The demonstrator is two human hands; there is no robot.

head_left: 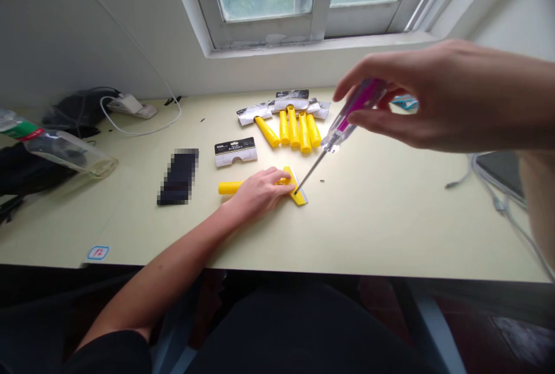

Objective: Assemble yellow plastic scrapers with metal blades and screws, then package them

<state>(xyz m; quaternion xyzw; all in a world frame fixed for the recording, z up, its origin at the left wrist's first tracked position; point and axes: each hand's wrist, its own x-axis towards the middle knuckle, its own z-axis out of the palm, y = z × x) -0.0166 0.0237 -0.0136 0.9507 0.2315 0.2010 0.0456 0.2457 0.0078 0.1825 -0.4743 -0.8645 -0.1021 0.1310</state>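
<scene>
A yellow scraper [230,188] lies flat on the table, its handle pointing left and its wide head with a pale blade edge to the right. My left hand [265,189] presses over the handle near the head, fingers closed round it. In my right hand [403,93] is a screwdriver [350,113] with a clear and purple handle, gripped between thumb and fingers. Its shaft slants down to the left, and the tip meets the scraper head near a small dark hole or screw. A tiny dark piece [322,181] lies right of the head.
Several yellow scrapers [293,126] with wrapped heads lie at the back. A black-and-white package card [236,152] and a dark, pixelated object [178,177] are to the left. A plastic bottle [65,148] lies far left; a charger [130,106] with white cable sits behind. Grey cables [498,203] run at right.
</scene>
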